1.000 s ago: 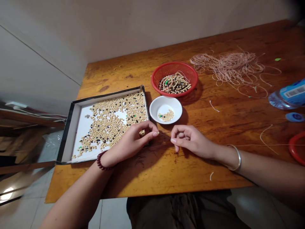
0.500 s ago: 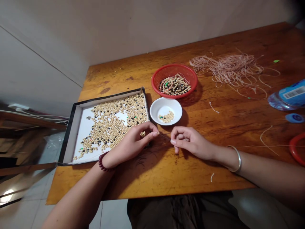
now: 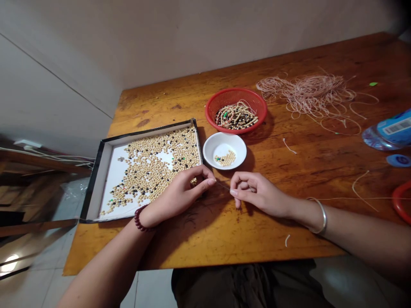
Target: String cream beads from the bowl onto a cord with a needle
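A thin string (image 3: 223, 185) stretches across the short gap between my two hands. My left hand (image 3: 188, 186) pinches one end of it between thumb and forefinger, over the right edge of a shallow box (image 3: 111, 164) full of loose beads (image 3: 144, 171). My right hand (image 3: 257, 192) is closed too, thumb against forefinger, on the string's other side. Just beyond my fingers sits a white bowl (image 3: 226, 143) with a small cluster of beads in it. Whether a bead is between my fingertips cannot be made out.
Behind the bowl, a red basket (image 3: 236, 128) holds strung beads. A tangled heap of pinkish cord (image 3: 314, 94) lies at the back right. A bottle with a blue label (image 3: 394, 130), its blue cap (image 3: 398, 161) and a red rim (image 3: 400, 203) are at the right. Cord scraps (image 3: 287, 240) lie about.
My hands hold nearly the same pose, pinching the string. The whole view has shifted very slightly; nothing has been picked up or let go.
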Motion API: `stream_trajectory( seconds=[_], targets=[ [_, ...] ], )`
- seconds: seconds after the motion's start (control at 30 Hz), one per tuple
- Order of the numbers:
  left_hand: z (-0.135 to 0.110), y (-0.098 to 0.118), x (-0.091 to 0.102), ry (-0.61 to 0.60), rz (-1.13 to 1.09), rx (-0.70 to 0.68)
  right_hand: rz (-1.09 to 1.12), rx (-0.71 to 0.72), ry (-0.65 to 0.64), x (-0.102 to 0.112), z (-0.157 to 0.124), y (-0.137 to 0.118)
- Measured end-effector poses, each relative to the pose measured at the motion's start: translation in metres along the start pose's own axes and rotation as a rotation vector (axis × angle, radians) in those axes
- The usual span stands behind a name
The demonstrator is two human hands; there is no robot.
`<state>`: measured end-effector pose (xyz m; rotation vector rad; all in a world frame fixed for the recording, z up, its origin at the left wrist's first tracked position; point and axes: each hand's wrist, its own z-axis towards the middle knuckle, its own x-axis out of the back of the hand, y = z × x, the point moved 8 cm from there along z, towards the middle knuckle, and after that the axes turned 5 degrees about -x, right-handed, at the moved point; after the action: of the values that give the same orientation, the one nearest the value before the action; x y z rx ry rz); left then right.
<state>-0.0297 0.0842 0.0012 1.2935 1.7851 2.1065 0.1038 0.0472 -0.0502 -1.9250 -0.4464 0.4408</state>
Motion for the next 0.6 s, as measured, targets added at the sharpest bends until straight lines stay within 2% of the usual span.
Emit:
stream_trajectory(
  seconds=[0.43,0.6],
  targets=[
    [-0.0014,-0.0021,-0.0011,-0.002,-0.011,0.026,-0.027,0.011,0.018,0.0006,-0.0002,-0.0012],
    [-0.0007,0.0005,0.0048,0.069,0.002,0.009,-0.013,0.010,0.026,0.0020,0.0003,-0.0001]
  ],
)
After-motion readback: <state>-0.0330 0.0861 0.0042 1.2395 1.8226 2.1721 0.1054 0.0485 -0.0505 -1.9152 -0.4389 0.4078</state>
